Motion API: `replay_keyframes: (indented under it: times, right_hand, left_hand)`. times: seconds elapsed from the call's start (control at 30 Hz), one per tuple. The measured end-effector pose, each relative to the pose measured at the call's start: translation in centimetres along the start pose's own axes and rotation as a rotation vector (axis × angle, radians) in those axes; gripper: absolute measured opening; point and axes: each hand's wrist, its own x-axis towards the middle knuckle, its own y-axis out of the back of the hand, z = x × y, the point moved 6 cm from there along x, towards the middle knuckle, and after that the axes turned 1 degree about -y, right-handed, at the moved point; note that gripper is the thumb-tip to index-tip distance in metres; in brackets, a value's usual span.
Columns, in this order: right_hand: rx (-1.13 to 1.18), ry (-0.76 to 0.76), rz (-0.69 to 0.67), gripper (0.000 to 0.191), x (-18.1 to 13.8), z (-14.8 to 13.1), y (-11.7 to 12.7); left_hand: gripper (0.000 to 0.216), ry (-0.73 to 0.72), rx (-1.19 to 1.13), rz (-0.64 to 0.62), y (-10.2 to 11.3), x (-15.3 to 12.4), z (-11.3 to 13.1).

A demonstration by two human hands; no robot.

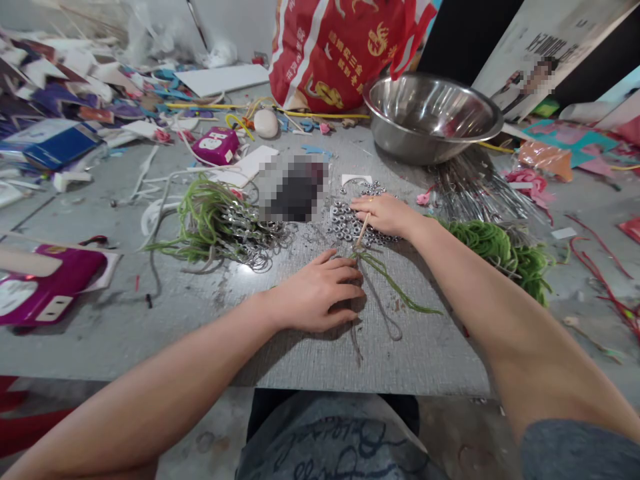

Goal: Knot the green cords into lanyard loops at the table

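Observation:
My left hand (320, 293) rests on the grey table (200, 333), fingers curled together over the ends of green fuzzy wires (400, 293) and a thin grey wire loop. My right hand (383, 213) lies palm down on a pile of small metal nuts (343, 223), and a thin wooden stick (363, 230) pokes out from under its fingers. A finished heap of green wires with metal rings (220, 227) lies to the left. Another heap of green wires (500, 250) sits behind my right forearm.
A steel bowl (433, 113) stands at the back, with a bundle of plain metal wires (475, 187) before it and a red bag (340, 50) behind. Purple boxes (217, 145) and paper scraps litter the left side. The table's front edge runs just before my lap.

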Motion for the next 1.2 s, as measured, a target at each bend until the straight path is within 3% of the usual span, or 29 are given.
replay_keyframes:
  times: [0.23, 0.37, 0.47, 0.63, 0.77, 0.87, 0.97, 1.07, 1.2]
  right_hand:
    - [0.02, -0.097, 0.218, 0.032, 3.2, 0.3, 2.0]
    - [-0.065, -0.127, 0.173, 0.028, 5.7, 0.3, 0.5]
    - [-0.079, -0.168, 0.199, 0.023, 5.7, 0.4, 0.1]
    - [-0.052, -0.217, 0.247, 0.019, 3.0, 1.3, 1.4]
    - [0.028, -0.287, 0.391, 0.012, -2.1, 1.9, 3.5]
    - [0.157, -0.312, 0.466, 0.01, -6.4, 0.7, 4.0]
    - [0.265, -0.234, 0.4, 0.012, -9.0, -2.3, 2.7]
    - [0.247, -0.102, 0.241, 0.012, -9.4, -5.4, 0.4]
    - [0.151, -0.086, 0.161, 0.017, -9.0, -6.4, -1.7]
  left_hand:
    - [0.03, -0.013, 0.007, 0.032, 0.2, 0.0, 0.1]
    - [0.031, -0.025, 0.005, 0.043, 0.2, 0.0, 0.1]
    - [0.03, -0.02, -0.003, 0.031, 0.2, -0.1, 0.1]
    - [0.026, -0.016, -0.016, -0.011, 0.1, 0.0, 0.1]
    - [0.026, -0.029, -0.001, -0.011, 0.2, 0.1, 0.3]
    - [0.027, -0.031, 0.004, 0.003, 0.5, 0.1, 0.4]
    - [0.027, -0.052, -0.008, 0.033, 0.9, 0.2, 0.6]
    - [0.028, -0.061, -0.014, 0.1, 1.4, 0.2, 0.6]
    - [0.029, 0.008, 0.04, 0.178, 2.0, 0.2, 0.0]
